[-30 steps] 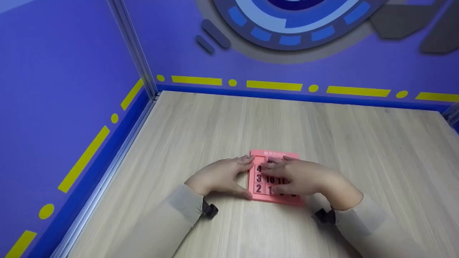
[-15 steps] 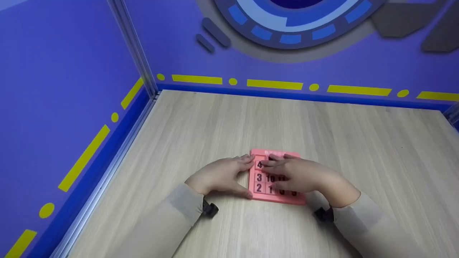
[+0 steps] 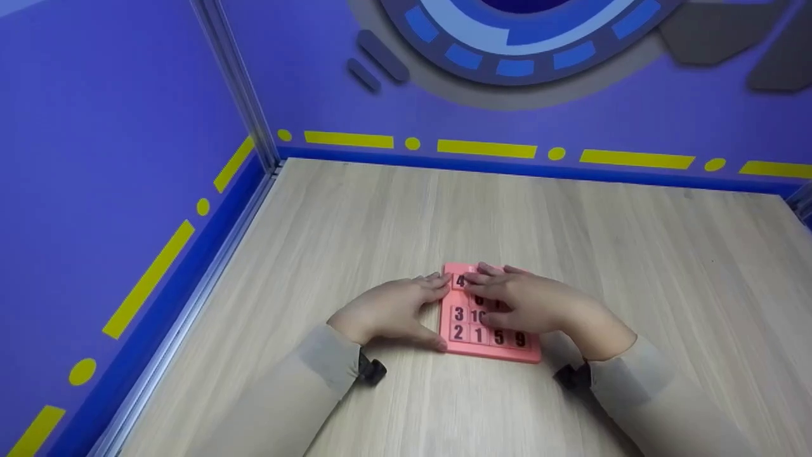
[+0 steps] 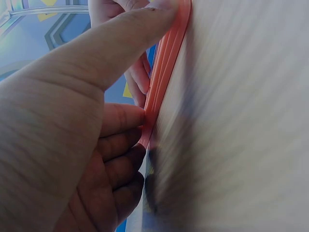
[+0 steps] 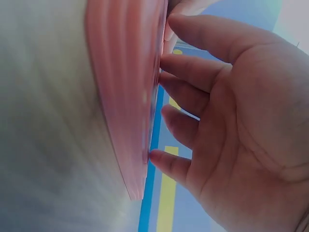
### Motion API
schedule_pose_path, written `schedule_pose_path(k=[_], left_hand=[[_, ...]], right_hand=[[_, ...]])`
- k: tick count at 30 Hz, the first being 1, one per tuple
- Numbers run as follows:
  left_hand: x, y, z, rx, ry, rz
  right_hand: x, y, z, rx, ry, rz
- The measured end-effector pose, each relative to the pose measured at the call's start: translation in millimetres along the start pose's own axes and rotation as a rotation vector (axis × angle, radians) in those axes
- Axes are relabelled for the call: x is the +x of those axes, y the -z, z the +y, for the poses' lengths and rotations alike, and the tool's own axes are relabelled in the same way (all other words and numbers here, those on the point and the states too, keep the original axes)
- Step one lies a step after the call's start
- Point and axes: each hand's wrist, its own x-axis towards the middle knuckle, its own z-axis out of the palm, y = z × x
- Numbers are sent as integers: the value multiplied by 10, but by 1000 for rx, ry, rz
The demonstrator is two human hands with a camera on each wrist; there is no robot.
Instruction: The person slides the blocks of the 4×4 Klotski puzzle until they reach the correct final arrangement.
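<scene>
Touching the pink board (image 3: 490,353), the left hand (image 3: 394,312) lies spread — the right hand (image 3: 530,301), spread, meets tile 4 (image 3: 458,281).

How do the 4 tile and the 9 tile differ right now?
The 4 tile sits in the far left slot of the board; the 9 tile sits in the near right slot. The right hand is at the 4 tile's edge, while the 9 tile is uncovered. Both are pink with black numbers.

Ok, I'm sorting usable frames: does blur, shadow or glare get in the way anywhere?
Head view: number puzzle sharp enough to read its bottom row; left wrist: tabletop smeared, dark shadow beside the number puzzle; right wrist: tabletop blurred, right hand clearer, pale glare at upper right.
</scene>
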Motion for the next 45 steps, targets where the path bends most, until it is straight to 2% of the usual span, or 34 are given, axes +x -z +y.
schedule_pose_path(k=[7,14,21,33,45], left_hand=[[10,-16,28,-20,-1,-18],[19,-34,25,-1,-16,-18],[30,-42,14,-2,-15,-16],[-9,11,26,-6,-7,-9],[8,2,5,3,-1,-3]], right_hand=[[-130,-16,-50,-2,23,1],[-316,-107,-180,-27,102,-26],[-345,-169,-286,-79,163,-13],[-268,-136,-190,-31,142,-30],[-218,-101,-147,-13,102,-39]])
